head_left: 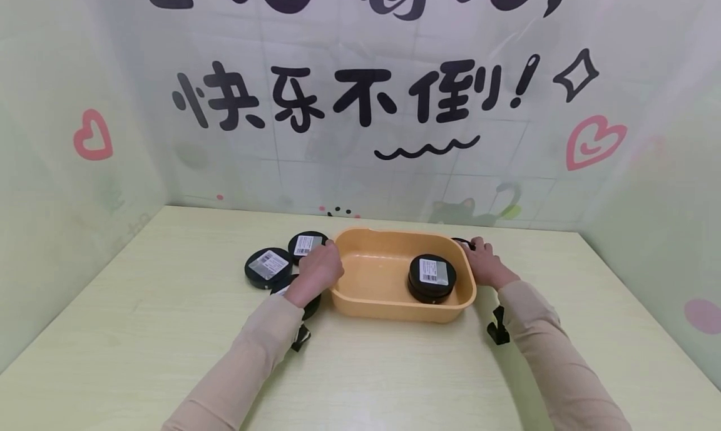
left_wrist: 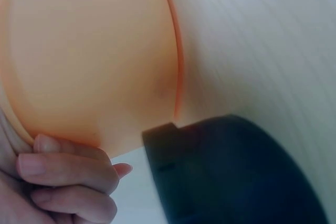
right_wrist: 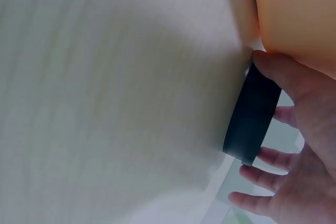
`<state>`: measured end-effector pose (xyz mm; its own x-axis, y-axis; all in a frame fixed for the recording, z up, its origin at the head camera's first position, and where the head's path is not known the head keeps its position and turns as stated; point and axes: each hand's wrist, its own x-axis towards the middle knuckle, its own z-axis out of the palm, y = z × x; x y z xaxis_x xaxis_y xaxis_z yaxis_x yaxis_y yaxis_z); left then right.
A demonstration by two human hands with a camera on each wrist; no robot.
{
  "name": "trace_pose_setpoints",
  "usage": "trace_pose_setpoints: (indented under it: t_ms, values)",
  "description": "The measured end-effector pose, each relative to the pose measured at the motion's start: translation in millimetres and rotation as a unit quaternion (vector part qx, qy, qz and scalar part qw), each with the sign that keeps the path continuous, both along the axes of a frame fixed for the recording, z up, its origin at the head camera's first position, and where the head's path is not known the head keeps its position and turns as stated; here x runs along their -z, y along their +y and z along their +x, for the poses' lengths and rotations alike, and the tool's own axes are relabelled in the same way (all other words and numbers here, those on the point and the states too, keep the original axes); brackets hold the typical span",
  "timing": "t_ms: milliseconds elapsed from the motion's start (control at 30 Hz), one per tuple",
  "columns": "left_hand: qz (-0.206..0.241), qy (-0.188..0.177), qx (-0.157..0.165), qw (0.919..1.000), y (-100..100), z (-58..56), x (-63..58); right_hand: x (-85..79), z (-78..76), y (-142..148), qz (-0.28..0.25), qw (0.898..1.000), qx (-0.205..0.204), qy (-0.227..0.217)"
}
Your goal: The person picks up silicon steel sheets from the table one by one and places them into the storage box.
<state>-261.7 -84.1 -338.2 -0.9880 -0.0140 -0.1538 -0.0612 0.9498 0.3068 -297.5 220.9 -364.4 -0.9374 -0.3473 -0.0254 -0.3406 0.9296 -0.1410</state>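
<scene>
My left hand [head_left: 322, 267] is at the left rim of an orange plastic basin [head_left: 394, 310]. In the left wrist view its curled fingers [left_wrist: 73, 174] grip the basin's edge. Beyond the basin's right end, my right hand [head_left: 485, 262] holds a flat round black tin [right_wrist: 253, 111], standing on edge between thumb and fingers in the right wrist view. In the head view the basin mostly hides that tin. Inside the basin, at its right, two black tins [head_left: 432, 271] with white labels are stacked.
Left of the basin lie a labelled black tin [head_left: 268, 267], another behind it [head_left: 306, 244], and a third [head_left: 311, 307] partly under my left wrist. The pale wooden table [head_left: 388, 375] ends at a printed backdrop [head_left: 315, 181], with side panels left and right.
</scene>
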Motion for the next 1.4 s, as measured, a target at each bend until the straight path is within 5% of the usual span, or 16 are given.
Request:
trace_pose_setpoints:
  t_ms: [300, 567, 733, 833, 933, 1033, 1100, 1267, 1400]
  values:
    - [-0.001, -0.005, -0.002, 1.0000, 0.4, 0.1, 0.3, -3.3, -3.5, -1.2, 0.009, 1.000, -0.028, -0.005]
    - [-0.003, -0.007, -0.004, 1.0000, 1.0, -0.8, 0.7, -3.2, -5.2, -0.2, -0.025, 0.999, 0.003, -0.021]
    - [-0.002, -0.008, -0.007, 0.9999, 0.9, -1.0, 1.3, -1.2, -8.5, 5.3, -0.002, 1.000, 0.002, -0.015]
    - [-0.002, -0.008, -0.007, 0.9999, 1.0, -0.9, 1.2, 20.4, -29.9, 22.7, 0.020, 1.000, -0.009, -0.023]
    - [-0.001, -0.008, -0.007, 0.9999, 1.1, -0.6, 0.7, 65.0, -68.1, 54.5, 0.026, 0.999, -0.020, -0.023]
    - [0.001, -0.007, -0.009, 0.9999, 0.8, -0.3, 0.2, 93.1, -92.8, 75.0, 0.015, 0.999, -0.032, -0.029]
    - [0.003, -0.007, -0.010, 0.9999, 0.7, -0.2, -0.1, 80.2, -83.3, 67.5, 0.005, 0.999, -0.026, -0.048]
    - [0.002, -0.009, -0.010, 0.9999, 1.0, -0.1, -0.4, 11.6, -20.7, 24.1, -0.028, 0.997, -0.001, -0.070]
    - [0.000, -0.008, -0.009, 0.9999, 1.4, -0.3, -0.3, -7.4, 1.8, 11.7, -0.031, 0.998, 0.002, -0.060]
